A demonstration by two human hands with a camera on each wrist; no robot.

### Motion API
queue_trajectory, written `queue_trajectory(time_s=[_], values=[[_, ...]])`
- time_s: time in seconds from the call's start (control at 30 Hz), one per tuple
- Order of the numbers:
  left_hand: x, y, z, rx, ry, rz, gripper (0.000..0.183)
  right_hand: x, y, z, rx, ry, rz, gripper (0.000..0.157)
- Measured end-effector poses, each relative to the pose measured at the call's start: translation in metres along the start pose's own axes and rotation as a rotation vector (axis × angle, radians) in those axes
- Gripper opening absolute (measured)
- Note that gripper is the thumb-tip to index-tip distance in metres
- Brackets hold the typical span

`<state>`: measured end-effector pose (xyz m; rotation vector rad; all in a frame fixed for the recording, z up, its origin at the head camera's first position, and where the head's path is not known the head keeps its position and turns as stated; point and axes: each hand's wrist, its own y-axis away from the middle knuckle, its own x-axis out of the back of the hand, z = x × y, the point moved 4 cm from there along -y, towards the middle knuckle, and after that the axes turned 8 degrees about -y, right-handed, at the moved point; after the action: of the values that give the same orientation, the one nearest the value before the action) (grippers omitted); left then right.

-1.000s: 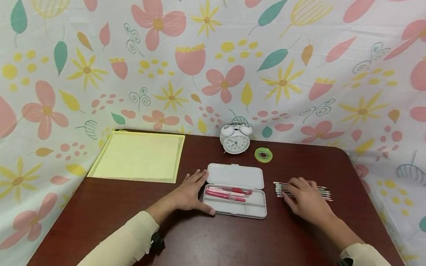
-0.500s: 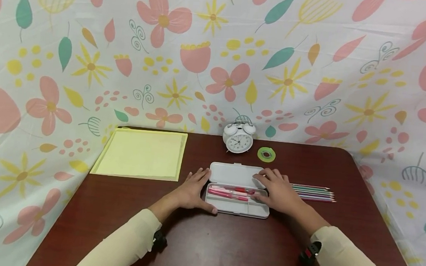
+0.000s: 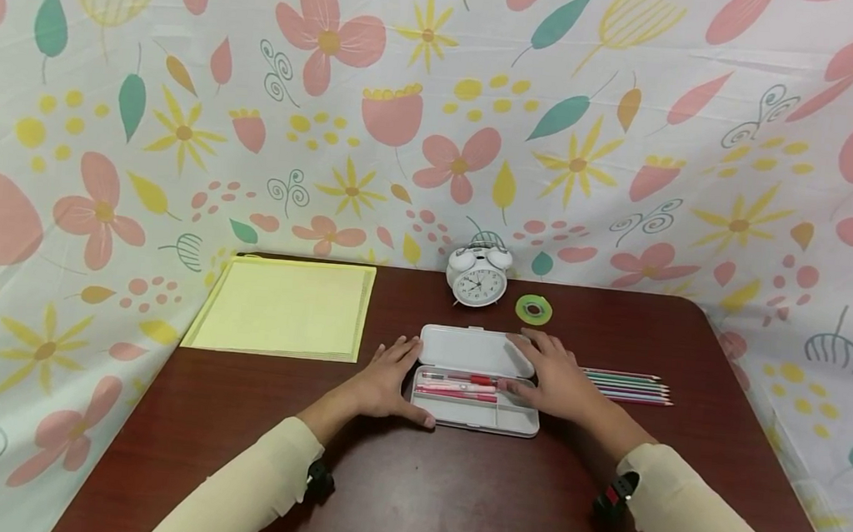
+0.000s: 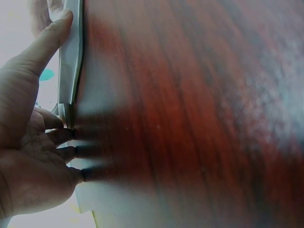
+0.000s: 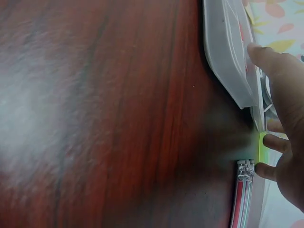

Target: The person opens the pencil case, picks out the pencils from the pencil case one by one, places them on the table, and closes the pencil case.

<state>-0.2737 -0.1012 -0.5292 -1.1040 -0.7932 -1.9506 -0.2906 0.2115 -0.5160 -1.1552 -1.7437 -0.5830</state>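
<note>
A white pencil case (image 3: pixel 516 421) lies opened on the table, its lid (image 3: pixel 465 350) folded back flat toward the wall. Several red and pink pens (image 3: pixel 459 387) lie in its long rear compartment. My left hand (image 3: pixel 379 386) rests at the case's left side, fingers spread and thumb reaching to the front corner; the left wrist view shows its fingertips down on the table beside the case. Over the case's right end is my right hand (image 3: pixel 556 385), its thumb (image 5: pixel 261 54) inside by the pens and its fingers over the lid's right edge. The pens' right ends are partly hidden by it.
A row of colored pencils (image 3: pixel 631 387) lies to the right of the right hand. Behind the case stand a white alarm clock (image 3: pixel 479 283) and a green tape roll (image 3: pixel 533 309). Yellow sheets (image 3: pixel 288 305) lie at left. A flowered cloth (image 3: pixel 440 92) hangs behind the table.
My right hand has moved left from the colored pencils to the pencil case. The pens inside have shifted, with a red one now at the back. My left hand stays at the case.
</note>
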Motion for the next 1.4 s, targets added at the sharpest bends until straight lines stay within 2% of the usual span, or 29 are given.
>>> queue_trajectory(time_s=[0.2,0.43,0.7,0.9,1.1,1.27,1.4], values=[[0.000,0.000,0.002,0.010,-0.020,0.003,0.141,-0.001,-0.006,0.002,-0.042,-0.078,0.001,0.084],[0.002,0.003,0.005,0.064,-0.020,0.005,0.148,0.003,-0.008,-0.002,-0.052,-0.158,0.023,0.091],[0.001,0.003,0.006,0.115,0.001,0.017,0.160,0.020,0.012,-0.008,0.002,-0.170,0.145,0.093],[0.000,0.007,0.006,0.129,0.006,0.029,0.160,0.034,0.039,-0.019,0.088,-0.194,0.215,0.096],[-0.002,0.011,0.008,0.135,0.016,0.048,0.158,0.041,0.068,-0.029,0.211,-0.148,0.268,0.097],[-0.002,0.015,0.009,0.144,-0.023,0.070,0.155,0.044,0.090,-0.037,0.307,-0.119,0.256,0.095],[-0.003,0.022,0.013,0.146,-0.031,0.101,0.151,0.042,0.103,-0.039,0.427,-0.110,0.257,0.084]])
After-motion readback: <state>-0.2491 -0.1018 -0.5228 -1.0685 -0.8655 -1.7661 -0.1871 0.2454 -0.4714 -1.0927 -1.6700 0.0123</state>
